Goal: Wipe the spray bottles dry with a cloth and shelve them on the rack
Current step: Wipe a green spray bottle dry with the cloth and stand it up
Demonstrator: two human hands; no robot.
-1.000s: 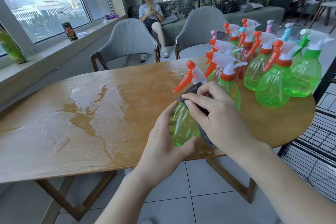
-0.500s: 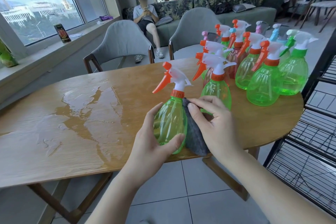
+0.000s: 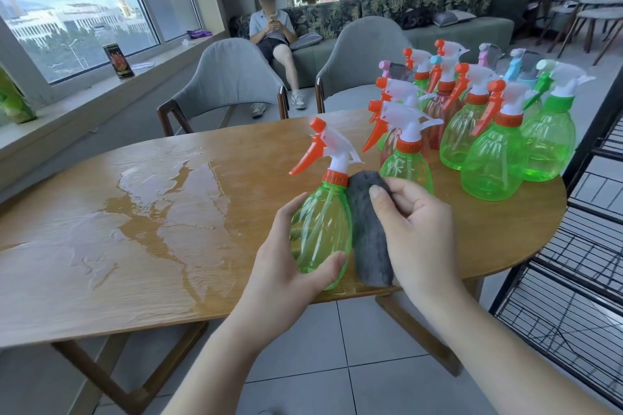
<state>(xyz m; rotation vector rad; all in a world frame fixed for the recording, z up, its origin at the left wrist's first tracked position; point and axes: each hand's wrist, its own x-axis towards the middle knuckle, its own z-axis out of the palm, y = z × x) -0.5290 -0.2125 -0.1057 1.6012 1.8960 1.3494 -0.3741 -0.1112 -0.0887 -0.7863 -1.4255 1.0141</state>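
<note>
My left hand grips a green spray bottle with an orange trigger and white head, holding it upright over the near edge of the wooden table. My right hand holds a grey cloth pressed against the bottle's right side. Several more spray bottles, mostly green with orange triggers, stand grouped on the table's right end. The black wire rack stands at the right edge of view.
A wide puddle of water covers the table's left half. Two grey chairs stand behind the table. A person sits on a sofa at the back. A window sill with a can runs along the left.
The bottle has come upright with its whole head uncovered. My right hand slid the cloth from the bottle's neck down to its right side.
</note>
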